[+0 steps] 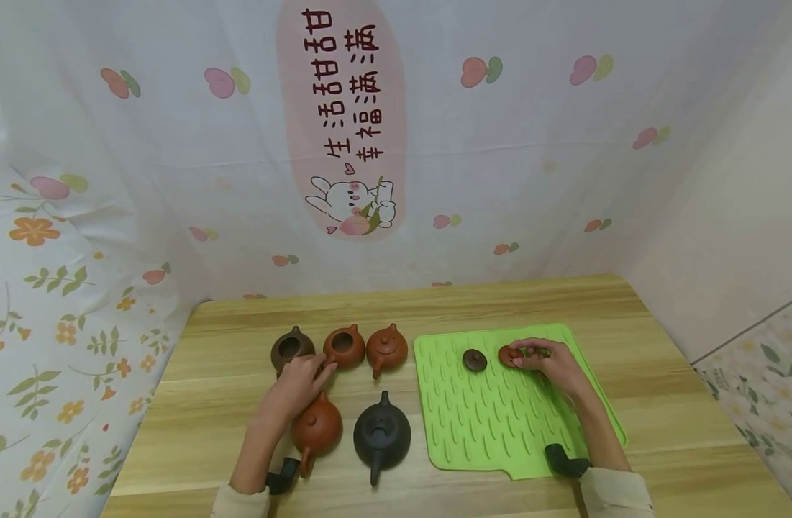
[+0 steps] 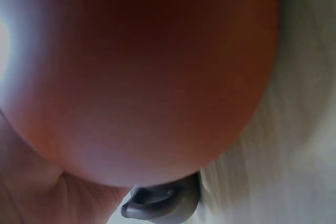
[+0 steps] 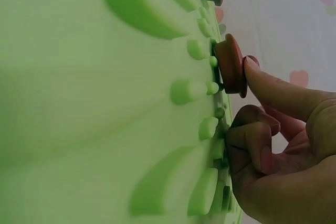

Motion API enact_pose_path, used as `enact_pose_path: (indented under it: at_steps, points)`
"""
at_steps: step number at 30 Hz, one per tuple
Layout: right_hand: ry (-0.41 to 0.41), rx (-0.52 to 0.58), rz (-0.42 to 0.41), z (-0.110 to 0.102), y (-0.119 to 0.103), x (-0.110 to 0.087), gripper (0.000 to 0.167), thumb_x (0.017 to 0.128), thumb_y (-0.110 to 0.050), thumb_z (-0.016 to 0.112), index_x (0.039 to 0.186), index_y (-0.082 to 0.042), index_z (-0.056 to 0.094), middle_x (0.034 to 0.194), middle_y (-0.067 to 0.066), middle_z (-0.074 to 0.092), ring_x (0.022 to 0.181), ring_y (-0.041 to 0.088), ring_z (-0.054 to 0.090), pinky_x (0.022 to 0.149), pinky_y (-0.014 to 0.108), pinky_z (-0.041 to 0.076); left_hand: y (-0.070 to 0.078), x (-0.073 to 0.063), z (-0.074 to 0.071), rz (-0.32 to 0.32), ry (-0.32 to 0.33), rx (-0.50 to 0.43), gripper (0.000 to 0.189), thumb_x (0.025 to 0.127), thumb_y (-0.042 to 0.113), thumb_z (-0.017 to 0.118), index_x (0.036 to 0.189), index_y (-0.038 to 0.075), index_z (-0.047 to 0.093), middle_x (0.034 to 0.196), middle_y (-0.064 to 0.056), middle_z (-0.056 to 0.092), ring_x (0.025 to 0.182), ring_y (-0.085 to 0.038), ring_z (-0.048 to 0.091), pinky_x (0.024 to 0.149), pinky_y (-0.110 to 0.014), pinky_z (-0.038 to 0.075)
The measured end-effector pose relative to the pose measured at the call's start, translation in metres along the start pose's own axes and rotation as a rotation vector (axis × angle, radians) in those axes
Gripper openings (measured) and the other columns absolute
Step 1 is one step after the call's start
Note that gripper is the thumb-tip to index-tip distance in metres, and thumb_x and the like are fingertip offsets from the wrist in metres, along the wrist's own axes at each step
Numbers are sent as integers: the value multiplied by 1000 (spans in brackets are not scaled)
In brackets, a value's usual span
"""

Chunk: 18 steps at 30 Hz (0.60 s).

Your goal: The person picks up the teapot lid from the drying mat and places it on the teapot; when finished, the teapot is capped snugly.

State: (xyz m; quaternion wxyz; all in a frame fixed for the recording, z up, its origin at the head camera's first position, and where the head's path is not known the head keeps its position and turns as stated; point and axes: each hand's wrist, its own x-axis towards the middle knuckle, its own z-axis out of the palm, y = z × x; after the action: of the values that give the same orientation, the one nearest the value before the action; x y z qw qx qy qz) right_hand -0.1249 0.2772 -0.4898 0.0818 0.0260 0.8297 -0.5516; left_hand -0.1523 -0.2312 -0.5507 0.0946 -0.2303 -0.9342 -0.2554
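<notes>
My right hand (image 1: pixel 547 363) pinches the knob of a small reddish-brown teapot lid (image 1: pixel 507 355) at the green mat (image 1: pixel 447 432). In the right wrist view this lid (image 3: pixel 229 66) sits at the mat's raised nubs, with my fingers at its knob. A dark brown lid (image 1: pixel 475 360) lies beside it. At the left, my left hand (image 1: pixel 297 385) reaches to a lidless reddish-brown teapot (image 1: pixel 345 348), thumb and forefinger at its near side, where they hide the handle. A lidless dark brown teapot (image 1: pixel 285 348) stands next to it, partly behind the hand.
Nearer me stand an orange-brown teapot (image 1: pixel 318 427), close under my left wrist, and a black teapot (image 1: pixel 383 433), both lidded. Another lidded reddish teapot (image 1: pixel 387 348) is right of the lidless pair. All stand on a wooden table (image 1: pixel 499 496) before a patterned curtain (image 1: pixel 531 180).
</notes>
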Motion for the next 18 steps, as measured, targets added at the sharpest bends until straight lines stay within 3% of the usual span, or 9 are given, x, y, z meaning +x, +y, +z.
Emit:
enact_pose_path:
  at_steps: [5, 11, 18]
  points:
    - [-15, -3, 31, -1, 0, 1, 40, 97, -7, 82, 131, 10, 71, 105, 6, 67, 83, 16, 48, 70, 32, 44, 5, 0, -2, 3, 19, -13, 22, 103, 13, 77, 85, 12, 64, 69, 4, 54, 62, -12, 57, 59, -32, 48]
    - [-22, 11, 43, -2, -1, 2, 37, 97, -6, 82, 127, 13, 71, 94, 4, 55, 78, 16, 44, 65, 32, 41, 8, 1, -5, -18, 7, -49, 25, 106, 14, 73, 83, 12, 63, 68, 5, 54, 61, -9, 53, 59, -30, 45]
    - [-11, 5, 55, -2, 2, 2, 36, 96, -8, 84, 124, 11, 73, 90, 2, 54, 78, 15, 44, 65, 32, 42, 6, 2, -4, -41, -8, -71, 24, 106, 15, 73, 83, 12, 66, 69, 5, 56, 62, -9, 52, 61, -30, 46]
